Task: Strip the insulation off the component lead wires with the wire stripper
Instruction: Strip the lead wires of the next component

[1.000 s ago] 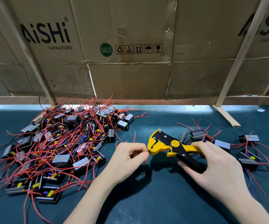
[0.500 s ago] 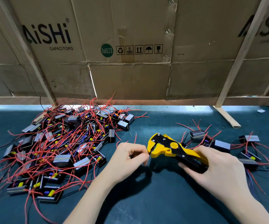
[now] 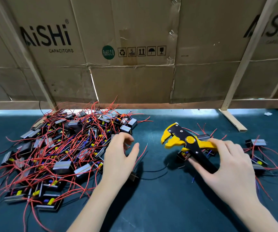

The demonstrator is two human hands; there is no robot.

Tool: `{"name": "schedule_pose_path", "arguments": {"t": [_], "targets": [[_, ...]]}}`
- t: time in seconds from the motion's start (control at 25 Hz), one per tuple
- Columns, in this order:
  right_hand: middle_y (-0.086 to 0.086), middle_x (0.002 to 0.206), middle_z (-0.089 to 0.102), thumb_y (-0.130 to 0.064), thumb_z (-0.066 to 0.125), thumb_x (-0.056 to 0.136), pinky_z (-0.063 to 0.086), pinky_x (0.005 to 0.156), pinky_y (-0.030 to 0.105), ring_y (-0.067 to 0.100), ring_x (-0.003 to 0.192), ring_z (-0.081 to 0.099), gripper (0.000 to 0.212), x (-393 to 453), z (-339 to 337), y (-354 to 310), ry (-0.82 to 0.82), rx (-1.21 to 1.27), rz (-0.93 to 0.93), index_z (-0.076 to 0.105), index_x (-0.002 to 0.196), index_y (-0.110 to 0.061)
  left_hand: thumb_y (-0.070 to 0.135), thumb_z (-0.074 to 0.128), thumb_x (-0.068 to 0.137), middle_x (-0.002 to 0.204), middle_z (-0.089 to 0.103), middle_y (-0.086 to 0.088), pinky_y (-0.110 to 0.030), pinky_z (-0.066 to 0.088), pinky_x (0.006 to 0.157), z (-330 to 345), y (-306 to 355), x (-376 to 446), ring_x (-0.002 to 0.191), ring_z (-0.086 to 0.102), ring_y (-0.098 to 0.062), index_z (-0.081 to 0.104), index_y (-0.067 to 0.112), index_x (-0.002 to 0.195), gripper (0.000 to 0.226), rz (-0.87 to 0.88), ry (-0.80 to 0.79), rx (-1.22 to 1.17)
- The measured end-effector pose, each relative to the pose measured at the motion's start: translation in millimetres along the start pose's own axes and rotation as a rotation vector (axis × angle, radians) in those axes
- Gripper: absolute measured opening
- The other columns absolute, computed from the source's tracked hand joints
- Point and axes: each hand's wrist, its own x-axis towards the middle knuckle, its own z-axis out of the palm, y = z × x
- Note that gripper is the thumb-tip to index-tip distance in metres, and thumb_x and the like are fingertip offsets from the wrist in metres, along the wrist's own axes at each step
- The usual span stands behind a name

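Wire stripper [image 3: 187,144] at 3 o'clock on the mat, handles gripped in right hand [image 3: 226,168], mouth gaping toward 9. Left hand [image 3: 119,158] loose, fingers spread, holding nothing, beside component pile [image 3: 59,151] at 9 o'clock. Best to pinch one lead near its end and feed it in straight.

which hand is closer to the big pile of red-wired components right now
Left. The left hand hovers open at the right edge of the pile, fingertips over it. The right hand is farther right, gripping the wire stripper.
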Motion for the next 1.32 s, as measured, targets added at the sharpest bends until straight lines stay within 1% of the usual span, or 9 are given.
{"name": "schedule_pose_path", "arguments": {"t": [0.12,0.2,0.44,0.64,0.72,0.8,0.92,1.16,1.32], "targets": [[0.004,0.09,0.06,-0.063,0.06,0.071,0.044,0.072,0.044,0.033,0.087,0.055,0.064,1,0,0,-0.005,0.008,0.04,0.065,0.108,-0.011,0.032,0.078,0.079,0.087,0.062,0.008,-0.022,0.044,0.071,4,-5,-1,0.071,0.057,-0.01,0.057,0.024,0.096,0.029,-0.189,-0.09,-0.003],[0.005,0.089,0.06,-0.058,0.068,0.071,0.045,0.072,0.044,0.034,0.087,0.055,0.06,1,1,0,-0.009,0.019,0.053,0.065,0.107,-0.011,0.039,0.081,0.075,0.089,0.062,0.011,-0.024,0.045,0.073,5,-6,-3,0.069,0.054,-0.008,0.057,0.027,0.1,0.036,-0.222,-0.2,0.082],[0.004,0.09,0.057,-0.053,0.069,0.068,0.04,0.071,0.042,0.033,0.086,0.053,0.058,0,2,-1,-0.022,0.046,0.027,0.064,0.108,-0.011,0.028,0.072,0.083,0.079,0.064,0.008,-0.028,0.045,0.072,2,1,-5,0.077,0.057,-0.014,0.061,0.022,0.082,0.012,-0.16,-0.357,0.316],[0.005,0.099,0.056,-0.035,0.084,0.071,0.035,0.074,0.04,0.031,0.091,0.048,0.056,-3,8,-1,-0.062,0.087,0.033,0.06,0.115,-0.009,0.024,0.054,0.096,0.095,0.066,0.003,-0.034,0.044,0.087,-1,8,-6,0.097,0.06,-0.022,0.057,0.02,0.092,0.007,-0.109,-0.46,0.486],[0.009,0.107,0.058,-0.032,0.086,0.068,0.038,0.076,0.042,0.033,0.095,0.049,0.059,-3,9,0,-0.077,0.057,0.017,0.06,0.115,-0.007,0.022,0.049,0.1,0.094,0.065,0.003,-0.035,0.042,0.088,-4,12,-7,0.095,0.058,-0.022,0.051,0.019,0.095,0.007,-0.049,-0.455,0.417],[0.011,0.109,0.059,-0.033,0.086,0.067,0.041,0.076,0.044,0.035,0.096,0.051,0.059,-4,10,0,-0.082,0.038,0.018,0.061,0.113,-0.007,0.018,0.052,0.099,0.077,0.064,0.009,-0.027,0.043,0.075,-5,17,-7,0.075,0.056,-0.012,0.05,0.017,0.091,0.009,-0.061,-0.437,0.148],[0.007,0.093,0.058,-0.039,0.085,0.067,0.04,0.071,0.042,0.035,0.088,0.053,0.057,-3,8,-1,-0.076,0.007,0.032,0.062,0.11,-0.009,0.016,0.059,0.095,0.056,0.057,0.01,-0.019,0.035,0.058,-5,24,-6,0.055,0.043,-0.006,0.059,0.02,0.086,0.009,-0.068,-0.394,-0.104],[0.005,0.087,0.059,-0.045,0.086,0.064,0.042,0.067,0.042,0.035,0.083,0.055,0.06,-3,5,-5,-0.086,-0.024,0.007,0.064,0.107,-0.009,0.022,0.063,0.092,0.073,0.065,-0.004,-0.035,0.037,0.063,1,23,-10,0.065,0.05,-0.016,0.067,0.026,0.079,0.014,-0.051,-0.387,-0.166],[0.003,0.087,0.059,-0.048,0.084,0.065,0.043,0.066,0.042,0.033,0.081,0.055,0.057,-2,1,-7,-0.082,-0.016,-0.012,0.065,0.105,-0.012,0.021,0.063,0.092,0.069,0.061,-0.006,-0.024,0.032,0.058,2,23,-10,0.06,0.044,-0.005,0.066,0.025,0.078,0.015,-0.054,-0.367,-0.157]]}}
